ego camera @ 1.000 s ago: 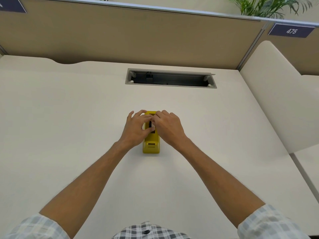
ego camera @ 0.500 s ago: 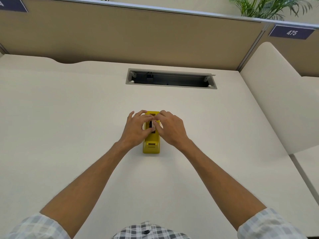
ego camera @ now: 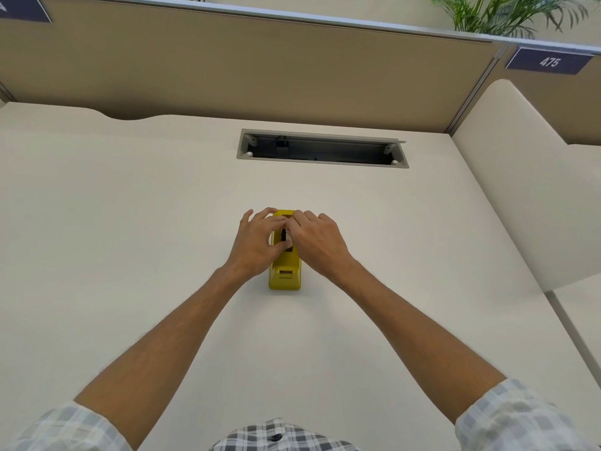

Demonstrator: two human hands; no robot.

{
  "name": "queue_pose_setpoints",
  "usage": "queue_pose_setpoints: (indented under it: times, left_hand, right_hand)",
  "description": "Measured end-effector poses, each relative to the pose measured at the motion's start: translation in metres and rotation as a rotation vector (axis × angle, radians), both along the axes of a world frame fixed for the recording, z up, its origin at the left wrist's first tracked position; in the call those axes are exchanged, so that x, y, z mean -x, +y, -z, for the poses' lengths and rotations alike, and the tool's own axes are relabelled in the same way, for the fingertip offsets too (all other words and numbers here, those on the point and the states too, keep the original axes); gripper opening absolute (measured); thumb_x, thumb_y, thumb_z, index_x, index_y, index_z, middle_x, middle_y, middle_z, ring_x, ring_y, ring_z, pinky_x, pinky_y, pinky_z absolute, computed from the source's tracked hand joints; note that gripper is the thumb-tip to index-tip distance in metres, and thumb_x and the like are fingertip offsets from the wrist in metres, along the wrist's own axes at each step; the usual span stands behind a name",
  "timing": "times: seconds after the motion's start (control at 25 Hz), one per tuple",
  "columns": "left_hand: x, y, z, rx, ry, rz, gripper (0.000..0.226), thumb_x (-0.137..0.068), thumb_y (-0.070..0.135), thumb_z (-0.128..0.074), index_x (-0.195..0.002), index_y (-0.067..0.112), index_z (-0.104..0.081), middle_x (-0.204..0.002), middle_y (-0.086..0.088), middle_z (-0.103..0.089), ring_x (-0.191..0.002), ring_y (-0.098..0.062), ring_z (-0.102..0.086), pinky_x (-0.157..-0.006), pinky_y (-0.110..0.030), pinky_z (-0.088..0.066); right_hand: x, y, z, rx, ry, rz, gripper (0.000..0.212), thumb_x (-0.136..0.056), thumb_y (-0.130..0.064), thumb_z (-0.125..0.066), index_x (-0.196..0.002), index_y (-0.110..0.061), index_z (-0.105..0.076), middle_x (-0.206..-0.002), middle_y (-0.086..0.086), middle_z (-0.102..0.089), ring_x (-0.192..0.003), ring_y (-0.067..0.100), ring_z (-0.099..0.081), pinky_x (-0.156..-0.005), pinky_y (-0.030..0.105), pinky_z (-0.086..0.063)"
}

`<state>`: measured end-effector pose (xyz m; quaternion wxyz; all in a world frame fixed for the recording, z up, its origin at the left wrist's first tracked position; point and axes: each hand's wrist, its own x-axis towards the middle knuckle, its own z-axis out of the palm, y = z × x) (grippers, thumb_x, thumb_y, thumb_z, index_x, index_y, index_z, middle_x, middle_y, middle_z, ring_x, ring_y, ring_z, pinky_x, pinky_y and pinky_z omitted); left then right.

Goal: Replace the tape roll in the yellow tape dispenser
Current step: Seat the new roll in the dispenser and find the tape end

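Left hand [ego camera: 257, 244] fingers curled against the yellow tape dispenser [ego camera: 285, 275], mid-surface [ego camera: 130, 255]; its grip is hidden. Right hand [ego camera: 317, 244] fingers pinched narrow over the roll well; contents hidden. Advice: brace the base, lift the spindle straight up, avoid the cutter.

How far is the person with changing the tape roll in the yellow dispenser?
Done: nothing can be confirmed; no old or spare roll lies on the desk. In hand: the left hand and right hand both work at the roll slot of the yellow tape dispenser, fingers meeting over it. Whether a roll sits inside is hidden. Left: seating the roll and threading the tape toward the near end.
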<state>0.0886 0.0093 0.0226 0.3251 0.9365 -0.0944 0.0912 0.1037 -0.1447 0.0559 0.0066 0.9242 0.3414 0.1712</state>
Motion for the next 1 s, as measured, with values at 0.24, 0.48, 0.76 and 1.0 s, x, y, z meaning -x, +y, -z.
queue_pose_setpoints:
  times: [0.24, 0.48, 0.76, 1.0]
  left_hand:
    - [0.0, 0.0, -0.001, 0.031, 0.002, 0.003, 0.037, -0.085, 0.029, -0.069, -0.12, 0.021, -0.063, -0.128, 0.004, -0.063, -0.135, -0.018, -0.039, -0.117, -0.048, -0.014]
    - [0.0, 0.0, 0.001, 0.031, -0.005, 0.001, 0.035, -0.085, 0.029, -0.069, -0.119, 0.021, -0.064, -0.128, 0.004, -0.062, -0.135, -0.018, -0.039, -0.117, -0.048, -0.015]
    - [-0.001, -0.001, 0.003, -0.023, -0.008, -0.009, 0.039, -0.085, 0.03, -0.07, -0.122, 0.02, -0.063, -0.131, 0.003, -0.061, -0.136, -0.018, -0.038, -0.118, -0.049, -0.014]
    - [-0.001, 0.001, 0.001, -0.017, -0.018, -0.005, 0.036, -0.085, 0.031, -0.069, -0.119, 0.02, -0.065, -0.128, 0.004, -0.063, -0.135, -0.018, -0.04, -0.117, -0.051, -0.014]
  right_hand:
    - [-0.004, -0.001, 0.01, -0.048, 0.132, 0.064, 0.014, -0.095, -0.017, -0.048, -0.102, -0.008, -0.057, -0.098, 0.008, -0.058, -0.08, 0.023, -0.057, -0.056, 0.029, -0.031]
    - [-0.002, -0.009, 0.004, -0.209, 0.196, 0.05, 0.02, -0.098, -0.021, -0.051, -0.103, -0.015, -0.068, -0.103, 0.002, -0.067, -0.087, 0.022, -0.059, -0.064, 0.033, -0.044]
    - [-0.01, -0.004, -0.006, -0.045, 0.075, -0.017, 0.01, -0.088, -0.01, -0.062, -0.087, -0.014, -0.071, -0.08, 0.002, -0.068, -0.074, 0.022, -0.058, -0.056, 0.028, -0.032]
    - [-0.004, -0.008, 0.005, -0.088, 0.0, -0.06, 0.006, -0.084, -0.008, -0.066, -0.081, -0.011, -0.07, -0.076, 0.002, -0.067, -0.07, 0.021, -0.058, -0.052, 0.031, -0.04]
